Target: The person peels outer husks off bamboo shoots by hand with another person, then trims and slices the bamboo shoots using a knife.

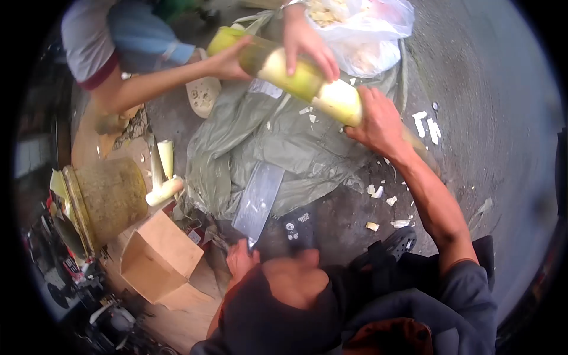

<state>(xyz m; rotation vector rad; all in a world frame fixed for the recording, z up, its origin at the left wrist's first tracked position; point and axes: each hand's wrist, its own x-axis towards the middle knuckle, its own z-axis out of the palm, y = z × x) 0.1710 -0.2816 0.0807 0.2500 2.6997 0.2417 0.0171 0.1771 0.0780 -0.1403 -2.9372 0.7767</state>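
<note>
A thick green-and-yellow stalk (284,74), partly peeled to pale flesh, slants across the upper middle. My right hand (378,121) is closed around its lower right end. Another person's two hands (310,50) also hold the stalk, further up its length. Low in the view, my left hand (241,258) grips the handle of a cleaver (259,195). The cleaver's broad blade points away from me, over the near edge of a grey-green plastic sheet (284,148). The blade is apart from the stalk.
White scraps (377,191) litter the dark ground. A plastic bag (367,44) of pale pieces lies at the top. On the left are an open cardboard box (171,251), a dirty yellow bucket (112,195) and pale stalk pieces (164,192). The other person's shoe (203,97) borders the sheet.
</note>
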